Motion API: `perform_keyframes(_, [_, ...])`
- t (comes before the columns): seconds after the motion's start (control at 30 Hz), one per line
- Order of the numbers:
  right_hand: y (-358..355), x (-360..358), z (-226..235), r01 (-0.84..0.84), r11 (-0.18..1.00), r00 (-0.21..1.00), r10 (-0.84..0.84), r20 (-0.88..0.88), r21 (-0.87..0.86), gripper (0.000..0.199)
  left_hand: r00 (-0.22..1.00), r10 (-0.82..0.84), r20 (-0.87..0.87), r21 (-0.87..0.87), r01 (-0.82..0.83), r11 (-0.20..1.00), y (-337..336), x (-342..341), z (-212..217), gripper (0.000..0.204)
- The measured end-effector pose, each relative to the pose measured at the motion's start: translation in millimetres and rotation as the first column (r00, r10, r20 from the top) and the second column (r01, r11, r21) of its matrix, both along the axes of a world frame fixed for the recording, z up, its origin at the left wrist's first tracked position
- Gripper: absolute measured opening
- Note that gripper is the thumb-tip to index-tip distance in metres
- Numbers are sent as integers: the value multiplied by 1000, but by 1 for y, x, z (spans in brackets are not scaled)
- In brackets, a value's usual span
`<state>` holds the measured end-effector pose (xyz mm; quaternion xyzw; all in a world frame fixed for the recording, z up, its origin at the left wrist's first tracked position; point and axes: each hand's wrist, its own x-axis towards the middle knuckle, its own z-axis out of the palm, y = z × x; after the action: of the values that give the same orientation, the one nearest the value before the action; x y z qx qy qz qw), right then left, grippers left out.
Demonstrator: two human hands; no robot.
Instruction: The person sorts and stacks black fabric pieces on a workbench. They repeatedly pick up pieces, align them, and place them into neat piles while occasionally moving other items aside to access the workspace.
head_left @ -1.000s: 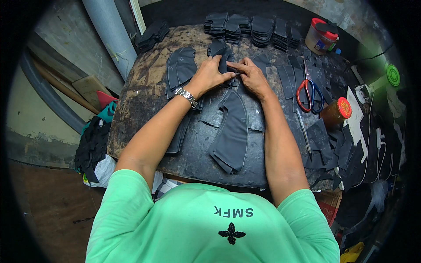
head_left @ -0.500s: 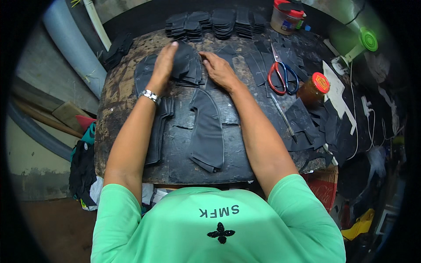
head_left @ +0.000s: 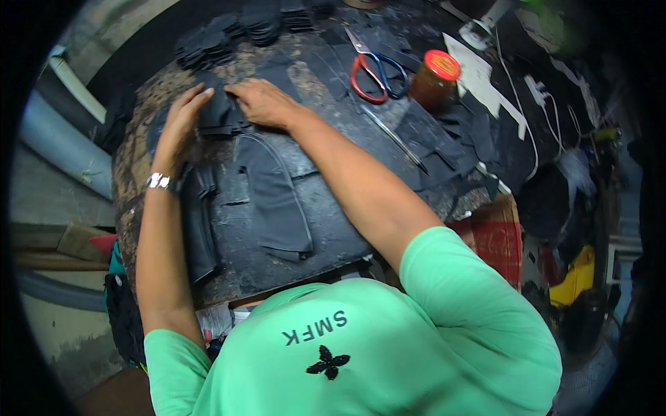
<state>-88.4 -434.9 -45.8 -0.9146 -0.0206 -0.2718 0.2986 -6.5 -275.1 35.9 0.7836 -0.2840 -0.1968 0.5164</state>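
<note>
Workbench [head_left: 347, 243], dark and stained, seen from over a person in a green T-shirt [head_left: 388, 347]. Nearest the body, below the fingers, a long black curved cut piece [head_left: 277, 201] lies flat, its long axis running from the bench's near edge up toward the hands, its narrow end pointing at them. Above it, left hand [head_left: 177, 125], a metal watch [head_left: 159, 182] at the wrist, and right hand [head_left: 260, 102] press down together on a small black folded piece [head_left: 218, 114]; fingers of both lie extended and flat, fingertips touching the piece from either side, not curled around it. The piece's long axis runs roughly between the two hands. Right of the right fingers lie red-handled scissors [head_left: 371, 69] and an orange-lidded jar [head_left: 433, 80]. Beyond the fingertips, stacks of black cut pieces [head_left: 236, 31] line the far edge.
</note>
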Motion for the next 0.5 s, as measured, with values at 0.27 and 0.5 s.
perform_keyframes(0.27, [-3, 4, -6, 218, 971, 944, -184, 274, -100, 18, 921, -358, 154, -211, 385, 898, 84, -127, 92, 52])
perform_keyframes(0.5, [8, -6, -7, 318, 932, 921, -260, 289, -173, 15, 230, -924, 304, -300, 944, 136, 114, -193, 159, 79])
